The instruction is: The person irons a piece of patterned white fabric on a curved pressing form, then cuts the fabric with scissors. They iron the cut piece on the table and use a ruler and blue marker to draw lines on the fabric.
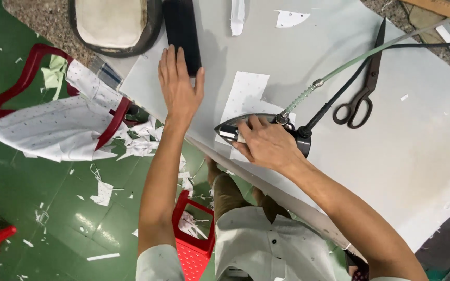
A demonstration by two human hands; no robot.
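My right hand grips the handle of a steam iron, which rests on a white dotted fabric piece on the grey table. A green hose and a black cord run from the iron toward the upper right. My left hand lies flat on the table, fingers spread, its fingertips touching the near end of a long black block.
Black scissors lie right of the iron. Fabric scraps sit at the table's far edge. A red stool draped with white dotted cloth stands on the green floor, another red stool near my legs.
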